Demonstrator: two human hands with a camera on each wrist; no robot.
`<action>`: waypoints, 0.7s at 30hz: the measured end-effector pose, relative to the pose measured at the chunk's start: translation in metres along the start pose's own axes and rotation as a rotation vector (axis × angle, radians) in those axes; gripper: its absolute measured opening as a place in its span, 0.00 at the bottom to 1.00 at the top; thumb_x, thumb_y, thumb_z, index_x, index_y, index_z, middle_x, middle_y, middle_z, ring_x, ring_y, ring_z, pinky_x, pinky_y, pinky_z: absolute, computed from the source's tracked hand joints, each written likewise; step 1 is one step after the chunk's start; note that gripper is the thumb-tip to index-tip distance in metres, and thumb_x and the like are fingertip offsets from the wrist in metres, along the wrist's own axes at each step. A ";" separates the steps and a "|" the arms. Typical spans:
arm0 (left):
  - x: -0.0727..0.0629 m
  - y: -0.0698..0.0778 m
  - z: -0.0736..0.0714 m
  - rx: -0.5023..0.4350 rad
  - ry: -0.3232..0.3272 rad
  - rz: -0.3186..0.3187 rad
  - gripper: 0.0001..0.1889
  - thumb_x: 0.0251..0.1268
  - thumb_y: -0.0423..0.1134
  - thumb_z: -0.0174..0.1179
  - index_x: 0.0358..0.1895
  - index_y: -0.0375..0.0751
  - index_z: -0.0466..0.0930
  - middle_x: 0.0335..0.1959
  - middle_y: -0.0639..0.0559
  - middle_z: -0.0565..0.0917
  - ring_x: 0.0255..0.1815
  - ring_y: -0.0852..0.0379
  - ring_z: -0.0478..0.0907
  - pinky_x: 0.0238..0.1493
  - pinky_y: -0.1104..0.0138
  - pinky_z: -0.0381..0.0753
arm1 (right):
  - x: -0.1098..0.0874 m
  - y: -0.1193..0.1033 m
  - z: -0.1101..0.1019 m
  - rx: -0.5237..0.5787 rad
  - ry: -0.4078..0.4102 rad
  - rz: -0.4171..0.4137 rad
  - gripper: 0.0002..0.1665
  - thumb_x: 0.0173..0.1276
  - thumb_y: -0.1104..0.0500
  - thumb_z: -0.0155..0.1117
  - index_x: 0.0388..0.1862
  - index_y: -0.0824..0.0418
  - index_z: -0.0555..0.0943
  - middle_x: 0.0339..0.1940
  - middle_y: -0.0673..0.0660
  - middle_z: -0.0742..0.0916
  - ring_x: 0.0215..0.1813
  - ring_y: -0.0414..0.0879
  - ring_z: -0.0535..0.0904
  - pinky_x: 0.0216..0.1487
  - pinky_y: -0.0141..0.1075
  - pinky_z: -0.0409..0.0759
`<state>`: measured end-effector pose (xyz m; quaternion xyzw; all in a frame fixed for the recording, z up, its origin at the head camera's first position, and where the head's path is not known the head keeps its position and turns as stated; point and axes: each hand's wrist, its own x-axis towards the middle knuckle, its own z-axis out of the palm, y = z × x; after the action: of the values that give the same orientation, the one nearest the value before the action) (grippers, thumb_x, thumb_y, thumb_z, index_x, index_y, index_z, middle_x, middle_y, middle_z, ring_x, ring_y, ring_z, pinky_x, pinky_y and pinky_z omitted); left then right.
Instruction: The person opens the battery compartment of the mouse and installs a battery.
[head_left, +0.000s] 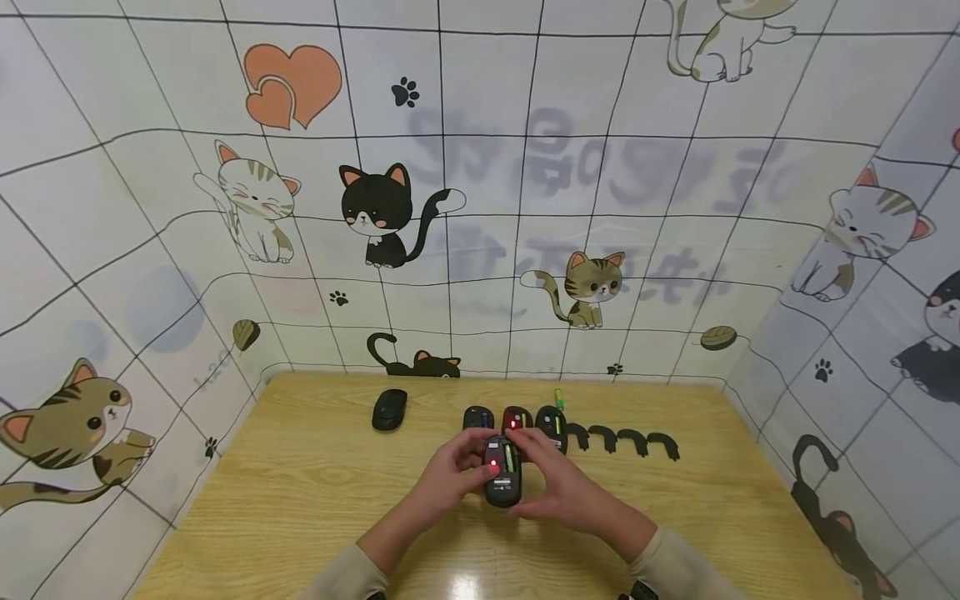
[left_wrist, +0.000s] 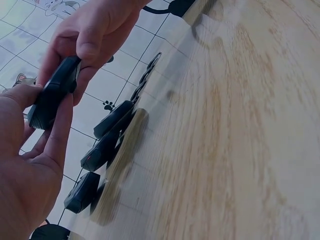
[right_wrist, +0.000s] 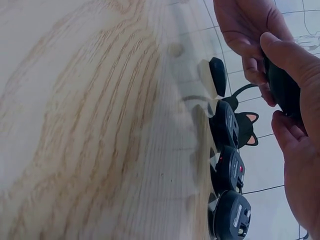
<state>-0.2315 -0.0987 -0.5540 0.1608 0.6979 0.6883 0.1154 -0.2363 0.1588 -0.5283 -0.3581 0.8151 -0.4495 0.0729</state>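
A black computer mouse is held above the table, underside up and facing me. A green battery sits in its uncovered compartment, and a red light glows on its base. My left hand grips its left side, thumb on the underside. From the right, my right hand holds the same mouse between thumb and fingers, as the right wrist view shows. Just behind the hands, more mice lie underside up: one at left, one with a lit red light, and one at right.
Several curved black covers lie in a row to the right of the mice. A loose green battery lies behind the rightmost mouse. Another black mouse rests upright at the back left. A cat-patterned sheet surrounds the wooden table.
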 end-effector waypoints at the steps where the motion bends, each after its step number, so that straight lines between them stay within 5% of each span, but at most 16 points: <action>1: 0.000 0.000 0.000 0.003 0.002 -0.001 0.26 0.78 0.34 0.69 0.75 0.49 0.78 0.59 0.42 0.83 0.53 0.48 0.85 0.46 0.59 0.94 | 0.000 0.000 0.000 0.001 -0.001 -0.003 0.65 0.60 0.58 0.91 0.89 0.62 0.62 0.80 0.54 0.70 0.76 0.53 0.77 0.76 0.52 0.79; 7: -0.001 0.000 -0.002 0.065 0.000 0.003 0.30 0.76 0.36 0.72 0.78 0.48 0.77 0.65 0.42 0.80 0.55 0.47 0.85 0.48 0.62 0.92 | 0.000 0.004 0.003 -0.003 0.028 -0.006 0.62 0.62 0.59 0.90 0.89 0.58 0.63 0.78 0.54 0.73 0.74 0.54 0.79 0.75 0.55 0.80; 14: -0.003 0.003 -0.009 0.143 -0.092 0.037 0.50 0.63 0.28 0.80 0.86 0.48 0.64 0.73 0.42 0.73 0.66 0.47 0.82 0.59 0.62 0.90 | 0.005 0.011 0.005 -0.033 0.080 -0.019 0.61 0.63 0.56 0.90 0.88 0.59 0.65 0.77 0.57 0.75 0.70 0.53 0.81 0.73 0.48 0.82; 21: -0.004 0.005 -0.016 0.286 -0.122 0.060 0.55 0.60 0.28 0.83 0.88 0.44 0.60 0.78 0.48 0.70 0.68 0.49 0.78 0.60 0.65 0.89 | 0.012 0.014 0.005 0.034 0.057 0.038 0.60 0.62 0.51 0.90 0.88 0.52 0.66 0.78 0.52 0.75 0.74 0.53 0.78 0.75 0.59 0.79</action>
<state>-0.2336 -0.1148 -0.5484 0.2377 0.7756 0.5738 0.1128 -0.2500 0.1522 -0.5396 -0.3286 0.8157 -0.4717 0.0642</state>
